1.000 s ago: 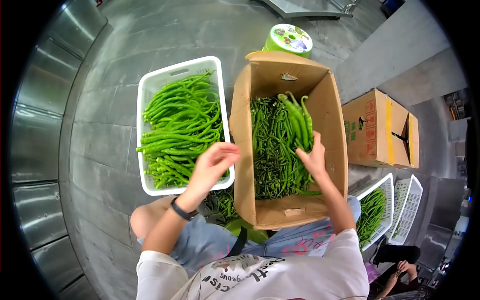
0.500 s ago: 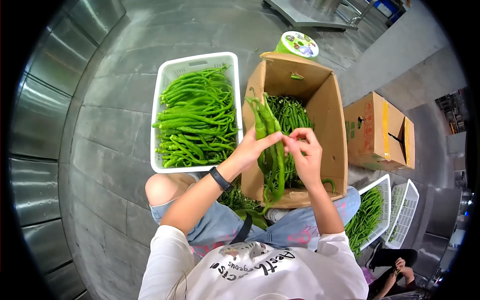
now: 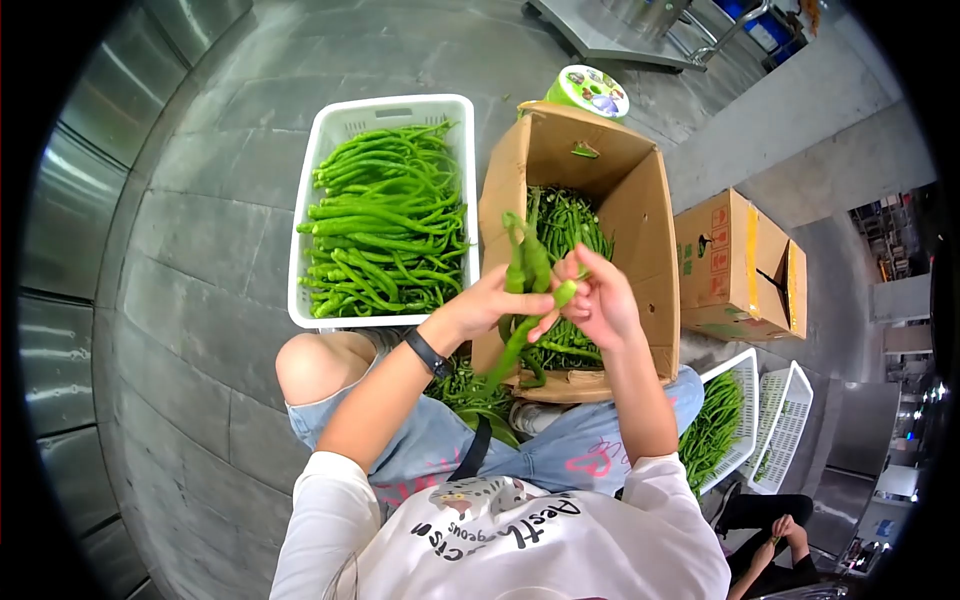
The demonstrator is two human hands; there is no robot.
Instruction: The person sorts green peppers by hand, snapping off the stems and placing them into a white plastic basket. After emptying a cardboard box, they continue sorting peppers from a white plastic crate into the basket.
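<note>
Head view: above the near left part of the open cardboard box (image 3: 640, 210), the left hand (image 3: 485, 305) holds several long green peppers (image 3: 535, 265), thumb pressed across them, its other fingers mostly hidden behind the bunch. Just beside it, the right hand (image 3: 605, 310) has its fingers curled near the pale end of a slanting pepper (image 3: 513, 352); whether they pinch it I cannot tell, as fingertips and stem overlap there. Both hands cover part of the thin peppers (image 3: 565, 215) lying in the box, and a green container (image 3: 502, 430) between the legs is largely concealed. At lower right another person's hands (image 3: 783, 530) show small (what they hold is hard to make out), the body cut off below. Left of the box stands a white crate (image 3: 302, 215) of peppers; a wedge of grey floor (image 3: 190, 280) separates their far corners, narrowing toward the knees, and broader floor stretches beyond the crate's left rim.
</note>
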